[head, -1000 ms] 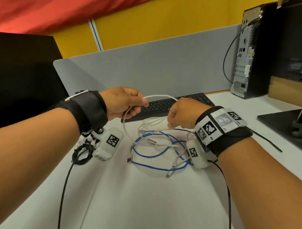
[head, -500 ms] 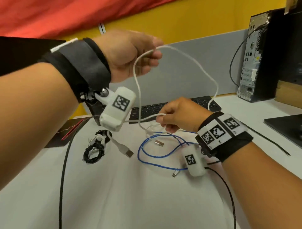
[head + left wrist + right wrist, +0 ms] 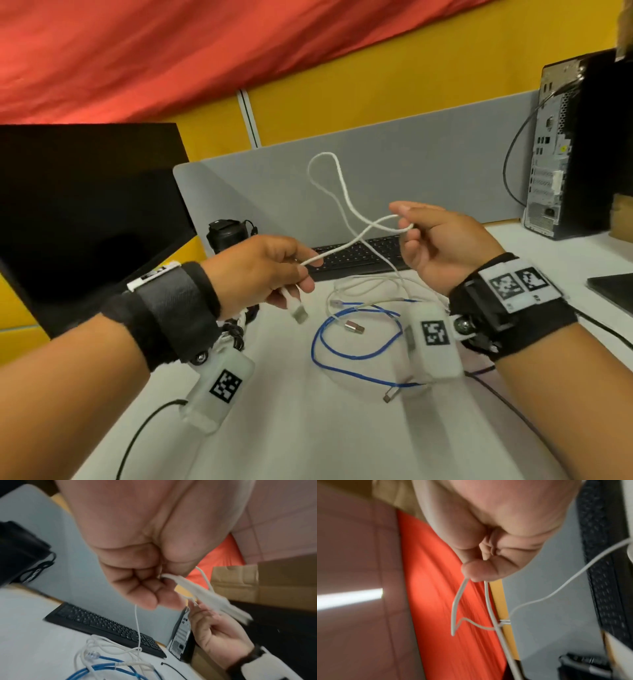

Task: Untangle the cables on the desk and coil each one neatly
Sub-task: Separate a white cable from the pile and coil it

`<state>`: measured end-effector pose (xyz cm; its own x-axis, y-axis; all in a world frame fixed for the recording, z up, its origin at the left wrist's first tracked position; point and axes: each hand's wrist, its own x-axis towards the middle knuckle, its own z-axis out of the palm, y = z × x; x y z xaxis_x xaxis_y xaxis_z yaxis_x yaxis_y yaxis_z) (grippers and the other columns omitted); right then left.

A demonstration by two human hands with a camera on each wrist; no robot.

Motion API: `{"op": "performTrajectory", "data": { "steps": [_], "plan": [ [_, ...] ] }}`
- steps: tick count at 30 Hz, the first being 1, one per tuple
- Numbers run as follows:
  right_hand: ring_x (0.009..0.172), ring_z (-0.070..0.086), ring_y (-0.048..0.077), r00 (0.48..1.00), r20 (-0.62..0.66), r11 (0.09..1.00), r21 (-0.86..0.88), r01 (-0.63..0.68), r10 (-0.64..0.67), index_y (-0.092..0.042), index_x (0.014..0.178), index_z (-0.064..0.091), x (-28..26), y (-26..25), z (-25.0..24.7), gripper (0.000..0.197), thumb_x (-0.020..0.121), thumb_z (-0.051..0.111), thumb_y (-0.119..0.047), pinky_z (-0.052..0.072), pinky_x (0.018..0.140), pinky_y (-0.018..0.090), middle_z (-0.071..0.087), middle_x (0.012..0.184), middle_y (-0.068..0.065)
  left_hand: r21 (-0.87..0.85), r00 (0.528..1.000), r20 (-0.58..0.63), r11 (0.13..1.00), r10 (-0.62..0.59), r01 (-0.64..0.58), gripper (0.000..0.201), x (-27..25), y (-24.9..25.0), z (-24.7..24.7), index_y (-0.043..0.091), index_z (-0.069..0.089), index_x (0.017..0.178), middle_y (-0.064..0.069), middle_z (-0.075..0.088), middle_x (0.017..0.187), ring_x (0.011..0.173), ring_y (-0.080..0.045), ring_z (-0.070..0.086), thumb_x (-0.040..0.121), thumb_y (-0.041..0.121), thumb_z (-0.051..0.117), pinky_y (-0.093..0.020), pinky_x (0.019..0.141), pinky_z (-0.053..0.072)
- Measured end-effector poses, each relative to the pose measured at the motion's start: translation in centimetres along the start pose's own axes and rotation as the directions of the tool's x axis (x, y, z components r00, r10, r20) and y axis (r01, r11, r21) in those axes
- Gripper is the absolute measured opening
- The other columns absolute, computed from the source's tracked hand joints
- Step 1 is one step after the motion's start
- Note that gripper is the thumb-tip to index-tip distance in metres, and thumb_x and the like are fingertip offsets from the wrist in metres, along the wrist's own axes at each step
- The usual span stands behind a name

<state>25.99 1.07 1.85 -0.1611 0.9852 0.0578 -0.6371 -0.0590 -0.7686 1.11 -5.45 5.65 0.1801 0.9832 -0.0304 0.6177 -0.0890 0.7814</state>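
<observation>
A white cable (image 3: 346, 202) hangs in the air above the desk and loops up in front of the grey divider. My left hand (image 3: 301, 274) grips it near its USB plug (image 3: 298, 311), which dangles below the fingers. In the left wrist view the plug (image 3: 205, 597) is blurred beside the curled fingers (image 3: 145, 582). My right hand (image 3: 404, 222) pinches a bend of the same cable; the right wrist view shows two strands (image 3: 455, 608) leaving that pinch. On the desk lie a blue cable (image 3: 342, 354) and more white cable (image 3: 363, 286), tangled together.
A black keyboard (image 3: 356, 255) lies behind the cables. A dark monitor (image 3: 85, 212) stands at left, with a black bottle (image 3: 226, 233) beside it. A PC tower (image 3: 561, 154) stands at back right. A coiled black cable (image 3: 236, 330) lies under my left wrist.
My left hand has come down from high up to just above the desk. My right hand has lifted and turned palm-up with the white cable, whose loop now stands between the hands.
</observation>
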Motion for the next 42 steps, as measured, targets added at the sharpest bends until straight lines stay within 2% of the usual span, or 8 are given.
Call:
{"op": "performTrajectory", "data": {
  "steps": [8, 13, 18, 23, 29, 33, 38, 42],
  "plan": [
    [0.084, 0.066, 0.013, 0.976, 0.216, 0.886, 0.459, -0.067, -0.038, 0.002, 0.107, 0.064, 0.0, -0.6, -0.2, 0.032, 0.077, 0.051, 0.005, 0.057, 0.070, 0.016, 0.068, 0.089, 0.010, -0.122, 0.993, -0.033, 0.987, -0.110, 0.106, 0.018, 0.0, -1.1, 0.6, 0.007, 0.075, 0.099, -0.001, 0.060, 0.067, 0.053, -0.012, 0.043, 0.099, 0.011, 0.058, -0.022, 0.049, 0.038],
    [0.091, 0.073, 0.017, 0.943, 0.242, 0.973, 0.009, 0.232, -0.227, -0.009, 0.112, 0.062, 0.2, 0.1, 0.2, 0.031, 0.082, 0.064, -0.005, 0.058, 0.072, 0.023, 0.075, 0.094, 0.006, 0.065, 0.991, 0.129, 0.997, -0.040, 0.032, 0.021, -0.8, -0.7, 1.1, 0.012, 0.074, 0.100, -0.004, 0.057, 0.070, 0.062, -0.017, 0.049, 0.101, 0.012, 0.053, -0.026, 0.056, 0.042],
    [0.064, 0.068, 0.012, 0.922, 0.073, 0.757, -0.548, 0.356, -0.380, -0.012, 0.109, 0.071, 0.9, 2.1, 0.3, 0.018, 0.092, 0.065, -0.015, 0.054, 0.056, 0.023, 0.074, 0.074, 0.000, -0.043, 0.904, 0.418, 0.996, 0.093, -0.082, 0.019, -1.5, 0.4, 2.3, 0.010, 0.067, 0.105, -0.003, 0.066, 0.081, 0.072, -0.015, 0.064, 0.103, 0.013, 0.048, -0.025, 0.072, 0.056],
    [0.118, 0.060, 0.011, 0.942, 0.149, 0.634, -0.707, 0.314, -0.301, -0.026, 0.138, 0.052, 1.2, 2.6, 0.2, 0.051, 0.090, 0.066, -0.016, 0.049, 0.097, 0.035, 0.064, 0.129, -0.007, -0.173, 0.898, 0.398, 0.977, 0.188, -0.128, 0.022, -0.9, 1.8, 2.1, 0.017, 0.066, 0.099, -0.002, 0.065, 0.077, 0.064, -0.014, 0.062, 0.104, 0.016, 0.045, -0.028, 0.067, 0.055],
    [0.135, 0.041, -0.002, 0.685, 0.556, 0.281, -0.641, 0.714, -0.470, -0.042, 0.127, 0.058, -1.6, 2.1, 1.8, 0.050, 0.087, 0.069, -0.013, 0.036, 0.108, 0.029, 0.054, 0.139, -0.017, -0.377, 0.892, 0.399, 0.925, 0.214, -0.054, 0.025, 0.0, 1.8, 0.7, 0.014, 0.069, 0.090, 0.004, 0.040, 0.052, 0.039, -0.006, 0.029, 0.101, 0.025, 0.050, -0.021, 0.041, 0.022],
    [0.096, 0.070, 0.017, 0.705, 0.573, 0.408, -0.575, 0.709, -0.418, -0.025, 0.095, 0.076, -2.3, 2.7, 2.5, 0.011, 0.088, 0.068, -0.023, 0.056, 0.086, 0.039, 0.076, 0.092, -0.001, -0.484, 0.885, 0.367, 0.871, 0.286, -0.080, 0.028, 0.2, 2.0, 0.5, 0.017, 0.066, 0.078, 0.009, 0.041, 0.046, 0.035, -0.002, 0.032, 0.093, 0.038, 0.057, -0.023, 0.040, 0.019],
    [0.055, 0.057, 0.013, 0.790, 0.371, 0.615, -0.496, 0.613, -0.488, -0.023, 0.085, 0.078, -1.4, 2.1, 2.0, 0.007, 0.082, 0.071, -0.025, 0.057, 0.065, 0.034, 0.065, 0.061, 0.000, -0.298, 0.943, 0.085, 0.911, 0.322, -0.284, 0.029, 0.2, 1.4, 0.1, 0.019, 0.062, 0.080, 0.005, 0.046, 0.059, 0.055, -0.011, 0.048, 0.102, 0.031, 0.047, -0.019, 0.054, 0.037],
    [0.061, 0.063, 0.005, 0.744, 0.296, 0.454, -0.639, 0.621, -0.599, -0.028, 0.078, 0.075, -0.5, 2.4, 1.3, 0.007, 0.084, 0.075, -0.025, 0.054, 0.061, 0.019, 0.071, 0.068, -0.008, 0.052, 0.935, 0.044, 0.934, 0.352, -0.354, 0.028, -0.2, 0.4, 0.9, 0.017, 0.066, 0.090, 0.003, 0.062, 0.074, 0.068, -0.001, 0.058, 0.106, 0.021, 0.042, -0.011, 0.065, 0.044]
  ]
}}
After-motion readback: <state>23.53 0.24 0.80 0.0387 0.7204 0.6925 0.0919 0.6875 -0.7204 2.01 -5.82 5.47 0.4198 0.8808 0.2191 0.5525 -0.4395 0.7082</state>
